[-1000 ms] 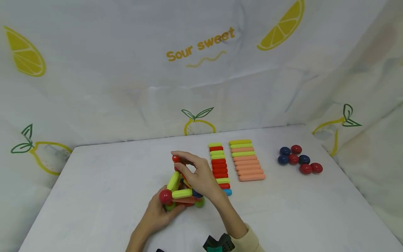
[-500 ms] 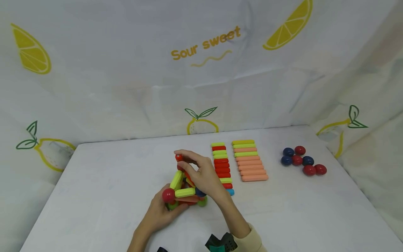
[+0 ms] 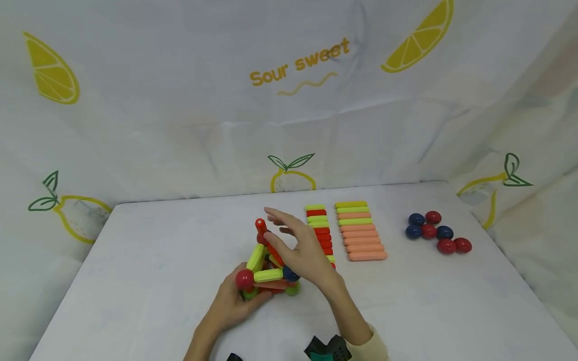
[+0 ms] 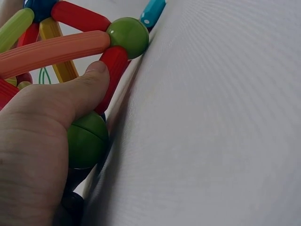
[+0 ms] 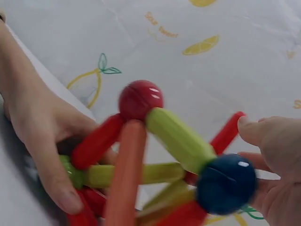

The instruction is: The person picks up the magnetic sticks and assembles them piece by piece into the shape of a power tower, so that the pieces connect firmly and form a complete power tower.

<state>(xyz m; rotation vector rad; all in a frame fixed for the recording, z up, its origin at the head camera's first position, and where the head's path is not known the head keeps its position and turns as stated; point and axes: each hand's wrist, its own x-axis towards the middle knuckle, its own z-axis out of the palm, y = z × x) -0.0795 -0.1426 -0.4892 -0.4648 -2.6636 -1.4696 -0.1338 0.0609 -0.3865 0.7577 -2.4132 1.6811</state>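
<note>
A built frame of coloured rods and balls stands before me, with a red ball [image 3: 244, 279], a lime rod [image 3: 268, 275] and a dark blue ball [image 5: 226, 183] among its parts. My left hand [image 3: 231, 303] grips its lower left side. In the left wrist view the thumb presses a red rod [image 4: 113, 75] between two green balls [image 4: 128, 37]. At the frame's top a short red rod [image 3: 260, 225] sticks up. My right hand [image 3: 307, 253] is beside that rod, fingers spread and thumb close to it; whether the thumb touches it, I cannot tell.
Behind the right hand lies a column of short red and lime rods [image 3: 322, 238], partly hidden. Longer salmon, lime and yellow rods [image 3: 366, 241] are lined up beside it. Several loose red and blue balls [image 3: 429, 231] sit farther right. A printed cloth [image 3: 203, 150] hangs behind the table.
My right fingers have let go of the upright red rod and spread apart, shifting slightly right. The left hand keeps its grip. The head view has shifted a little.
</note>
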